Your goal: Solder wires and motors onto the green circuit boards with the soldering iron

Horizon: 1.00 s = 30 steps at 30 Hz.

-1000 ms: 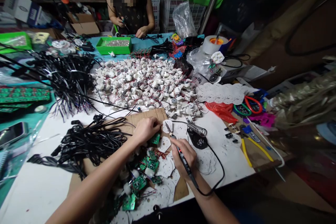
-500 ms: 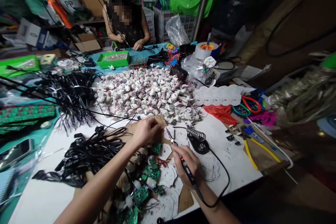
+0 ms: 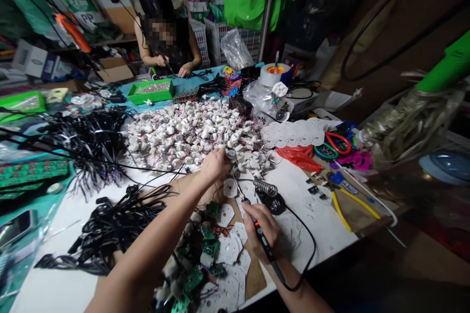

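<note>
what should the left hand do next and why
Probably lift one piece from the near edge of the pile of white parts and bring it to the cardboard: the left hand is at that edge, while the right hand holds the soldering iron, tip by the white discs.

Slim black soldering iron (image 3: pixel 267 250), little red mark on the barrel, gripped pen-style in the right hand (image 3: pixel 270 229). Tip sticking out up and away past the fingers, black cord looping off behind the wrist. Small white part (image 3: pixel 230 153) with a silvery cap, pinched at the left hand (image 3: pixel 215 165) fingertips.
</note>
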Each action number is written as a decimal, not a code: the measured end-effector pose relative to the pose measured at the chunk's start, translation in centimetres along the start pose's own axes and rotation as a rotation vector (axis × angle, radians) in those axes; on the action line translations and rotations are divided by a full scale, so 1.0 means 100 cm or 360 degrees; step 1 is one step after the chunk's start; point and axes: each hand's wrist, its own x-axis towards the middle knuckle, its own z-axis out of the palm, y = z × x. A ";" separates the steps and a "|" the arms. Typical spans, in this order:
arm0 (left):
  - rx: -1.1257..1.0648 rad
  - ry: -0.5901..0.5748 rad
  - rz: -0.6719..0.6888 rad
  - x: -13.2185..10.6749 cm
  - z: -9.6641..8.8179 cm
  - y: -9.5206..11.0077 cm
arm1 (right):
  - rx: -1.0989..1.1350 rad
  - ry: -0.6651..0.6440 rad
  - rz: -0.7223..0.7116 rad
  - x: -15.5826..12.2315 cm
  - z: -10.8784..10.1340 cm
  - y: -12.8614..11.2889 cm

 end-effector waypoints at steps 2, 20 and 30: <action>-0.0012 -0.0038 -0.0016 0.001 -0.002 0.000 | 0.0008 0.0005 -0.0011 0.000 0.001 0.000; -0.1040 0.0267 -0.0335 0.005 0.002 -0.010 | 0.0041 0.0041 -0.0033 0.004 0.001 0.000; -0.1917 0.0150 -0.0421 -0.057 -0.051 -0.057 | 0.0043 0.0009 -0.0030 0.008 -0.004 -0.007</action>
